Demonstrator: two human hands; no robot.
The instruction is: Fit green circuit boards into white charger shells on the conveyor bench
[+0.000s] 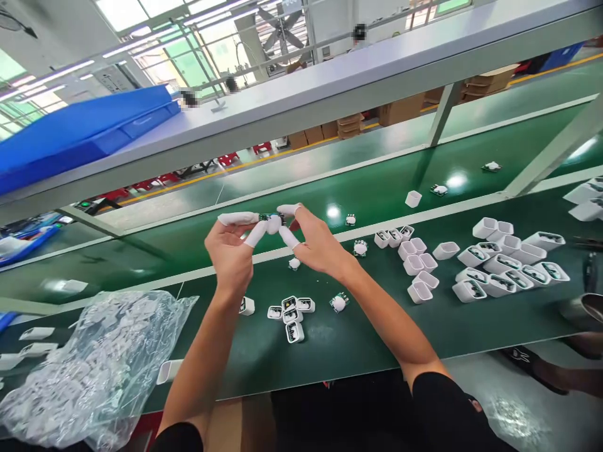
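Observation:
Both hands are raised over the bench, holding a small green circuit board with a white dome (pixel 274 224) between them. My left hand (pixel 232 251), with white finger cots on, pinches the board's left side. On its right side, the cotted thumb and finger of my right hand (pixel 313 242) close on the board. Below lie a cluster of white housings with boards inside (pixel 291 315) and a loose domed board (pixel 339 302). Another loose board (pixel 294 263) sits just under the hands, and one more (pixel 360 248) lies near my right forearm.
A clear plastic bag of white parts (pixel 103 370) lies at the left. Many white housings (pixel 502 282) stand at the right, some holding boards. A shelf (pixel 292 94) with a blue bin (pixel 94 125) spans above. Loose boards (pixel 439 189) rest on the green belt (pixel 396 169).

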